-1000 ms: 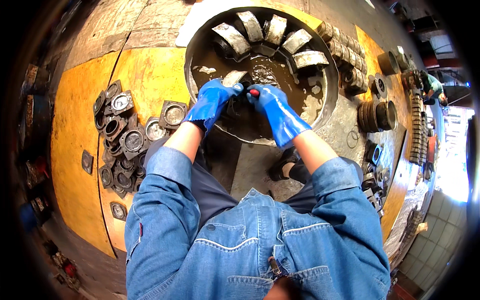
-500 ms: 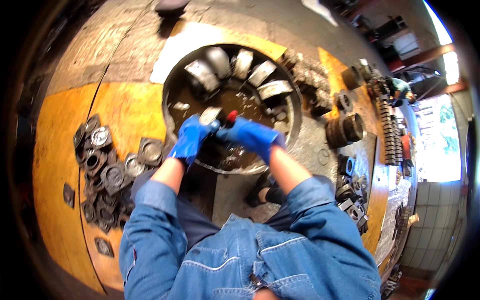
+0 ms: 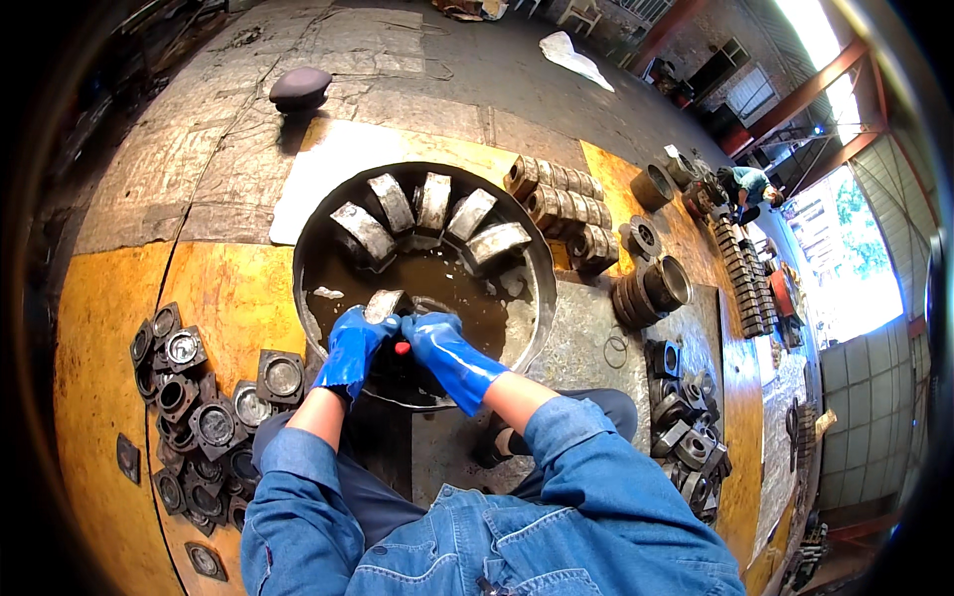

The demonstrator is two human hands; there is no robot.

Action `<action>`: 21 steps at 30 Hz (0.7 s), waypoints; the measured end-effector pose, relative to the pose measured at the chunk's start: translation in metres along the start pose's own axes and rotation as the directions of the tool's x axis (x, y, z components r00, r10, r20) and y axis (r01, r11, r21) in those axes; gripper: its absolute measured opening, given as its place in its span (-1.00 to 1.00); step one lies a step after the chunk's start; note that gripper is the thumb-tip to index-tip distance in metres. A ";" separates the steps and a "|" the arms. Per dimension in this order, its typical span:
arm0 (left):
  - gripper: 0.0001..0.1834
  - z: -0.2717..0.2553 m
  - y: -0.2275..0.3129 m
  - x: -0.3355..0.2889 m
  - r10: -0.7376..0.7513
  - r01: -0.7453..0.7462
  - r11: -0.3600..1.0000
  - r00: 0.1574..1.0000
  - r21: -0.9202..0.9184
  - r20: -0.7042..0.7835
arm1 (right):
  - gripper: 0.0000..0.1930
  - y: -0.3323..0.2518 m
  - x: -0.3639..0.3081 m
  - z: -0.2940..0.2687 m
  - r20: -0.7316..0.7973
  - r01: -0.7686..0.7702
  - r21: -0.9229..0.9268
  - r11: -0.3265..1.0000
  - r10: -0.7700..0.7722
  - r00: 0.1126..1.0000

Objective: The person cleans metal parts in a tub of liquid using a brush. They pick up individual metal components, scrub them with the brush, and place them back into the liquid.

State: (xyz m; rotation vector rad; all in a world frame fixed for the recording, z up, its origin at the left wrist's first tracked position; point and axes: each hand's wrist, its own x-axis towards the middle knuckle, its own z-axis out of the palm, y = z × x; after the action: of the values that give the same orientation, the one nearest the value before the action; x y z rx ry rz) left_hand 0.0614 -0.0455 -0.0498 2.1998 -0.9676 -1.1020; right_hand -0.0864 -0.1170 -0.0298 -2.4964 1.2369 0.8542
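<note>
My left hand (image 3: pixel 353 350), in a blue rubber glove, is closed around a grey metal block (image 3: pixel 386 304) over the near side of a wide round basin (image 3: pixel 543 316). Close against it is my right hand (image 3: pixel 437 346), gloved alike and closed on a tool with a red end (image 3: pixel 401 348). Most of that tool is hidden by the gloves, so its kind does not show. Dark, murky liquid (image 3: pixel 447 281) lies in the basin. Several curved metal blocks (image 3: pixel 433 202) stand in an arc along its far inner side.
Square metal parts with round recesses (image 3: pixel 216 425) are heaped on the left. To the right are rows of ring-shaped parts (image 3: pixel 571 207), metal cylinders (image 3: pixel 668 284) and more dark parts (image 3: pixel 688 417). A round stool (image 3: pixel 300 87) stands beyond the basin; another person (image 3: pixel 747 187) bends at far right.
My view has tilted up, showing more floor beyond the basin. My hands have come closer together, and the tool's red end has moved from above my right glove to between both gloves.
</note>
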 end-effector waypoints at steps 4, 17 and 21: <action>-0.08 0.002 -0.002 0.008 -0.023 0.029 0.998 0.994 -0.056 0.104 | -0.65 0.021 -0.010 0.019 -0.253 0.130 -0.067 0.989 -0.142 0.957; -0.19 -0.007 0.019 -0.025 0.062 -0.061 0.998 0.995 0.005 -0.078 | -0.48 0.037 -0.029 0.004 -0.033 0.032 0.750 0.660 -0.010 0.999; -0.20 -0.012 0.017 -0.023 0.050 -0.050 0.999 0.998 -0.004 -0.023 | -0.54 0.033 -0.061 -0.042 0.146 -0.079 0.825 0.560 -0.077 0.986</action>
State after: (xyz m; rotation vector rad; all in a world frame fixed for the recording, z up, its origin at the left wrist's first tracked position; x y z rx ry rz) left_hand 0.0558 -0.0370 -0.0207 2.1678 -1.0035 -1.0532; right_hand -0.1243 -0.1165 0.0421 -1.5985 1.1877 0.3072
